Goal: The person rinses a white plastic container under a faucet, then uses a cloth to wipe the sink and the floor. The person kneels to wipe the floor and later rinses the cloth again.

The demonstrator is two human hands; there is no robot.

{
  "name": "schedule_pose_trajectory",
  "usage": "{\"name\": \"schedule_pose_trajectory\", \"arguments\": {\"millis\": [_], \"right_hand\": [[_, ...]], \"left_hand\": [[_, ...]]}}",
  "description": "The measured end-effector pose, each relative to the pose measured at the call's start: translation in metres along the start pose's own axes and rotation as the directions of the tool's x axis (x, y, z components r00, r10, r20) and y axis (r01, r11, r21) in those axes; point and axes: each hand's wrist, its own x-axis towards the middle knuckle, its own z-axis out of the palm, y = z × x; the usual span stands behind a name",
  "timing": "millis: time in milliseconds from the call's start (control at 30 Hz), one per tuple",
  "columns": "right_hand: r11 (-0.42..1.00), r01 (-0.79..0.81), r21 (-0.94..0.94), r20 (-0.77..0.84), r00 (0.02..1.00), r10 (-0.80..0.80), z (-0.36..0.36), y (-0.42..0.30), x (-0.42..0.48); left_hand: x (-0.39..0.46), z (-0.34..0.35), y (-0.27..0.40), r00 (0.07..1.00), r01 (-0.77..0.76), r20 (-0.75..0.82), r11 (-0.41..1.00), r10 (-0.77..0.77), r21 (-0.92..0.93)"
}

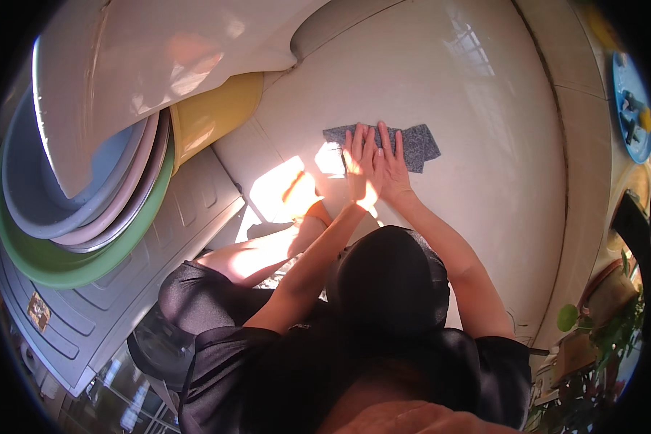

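Observation:
A grey textured cloth [420,145] lies flat on a pale, glossy tiled surface [483,179], partly folded at its right end. My left hand [363,163] rests on the cloth's left part with fingers stretched forward. Beside it, my right hand [394,165] presses flat on the middle of the cloth. The two hands touch and partly overlap at the thumbs. Some of the cloth is hidden under the fingers. Bright sunlight falls on my left wrist and on the surface just left of the cloth.
At left, stacked plastic basins [76,222] sit on a grey ridged lid or top [157,217]. A yellow bucket [217,114] stands behind them, under a white overhanging edge [157,49]. My knees and a sandalled foot [304,203] are close by. Potted plants [607,314] and a blue plate [632,108] line the right.

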Motion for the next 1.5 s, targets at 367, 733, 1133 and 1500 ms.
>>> {"name": "schedule_pose_trajectory", "arguments": {"millis": [367,733,1133,1500], "right_hand": [[0.978,0.206,-0.022,-0.294,0.934,-0.203,-0.037,0.066,0.117],[0.944,-0.308,-0.121,-0.422,0.877,0.232,-0.091,0.193,0.013],[0.116,-0.04,0.992,-0.065,0.625,0.778,-0.022,0.045,-0.052],[0.713,-0.163,0.682,-0.586,0.462,0.666,-0.151,0.178,0.064]], "left_hand": [[0.11,-0.018,-0.016,0.998,0.049,-0.025,0.965,-0.057,-0.256],[0.131,0.056,0.098,0.896,-0.309,0.263,0.927,0.359,-0.214],[-0.004,0.049,0.085,0.784,0.559,0.586,-0.179,-0.205,-0.81],[0.096,-0.09,0.131,0.943,0.318,0.333,0.342,-0.013,-0.884]]}}
